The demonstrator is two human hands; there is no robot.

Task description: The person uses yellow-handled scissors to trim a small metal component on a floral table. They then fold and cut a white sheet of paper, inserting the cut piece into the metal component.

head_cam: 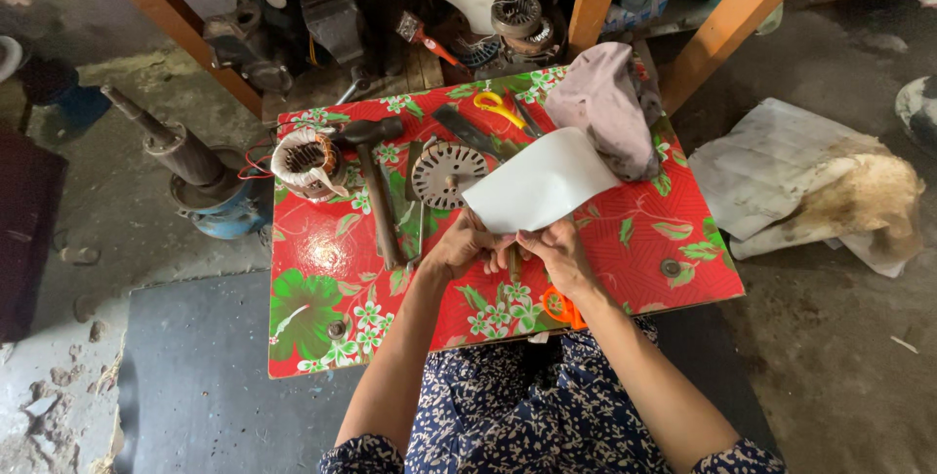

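Where the fingertips (509, 238) of both hands meet, pinching the near edge of a white sheet (540, 183). Left hand (457, 246) and right hand (558, 251) side by side, thumbs and fingers closed tight on that edge, nothing else in either grip as far as can be seen. Sheet rising away from the fingers, long axis slanting up and to the right, far end pointing toward a crumpled cloth (607, 108). Smooth, thin and matte, curled a little along the upper edge, corners rounded by the bend.

Just beyond the left fingers, partly hidden under the sheet, a round metal disc (444, 173) with slots around its rim. Left of that, a hammer (374, 186) with dark head and brown wooden handle, lying lengthwise toward the body. Further left, a round motor coil (306, 162) wound with copper wire and pale wrapping. Behind the sheet, scissors (503, 109) with yellow handles. Under the right wrist, an orange handle (561, 306), rest of it hidden.

All of it on a low table (673, 259) covered in glossy red plastic with green leaves and white flowers. Beyond, rough grey concrete floor (830, 337) and crumpled paper (781, 171) to the right.
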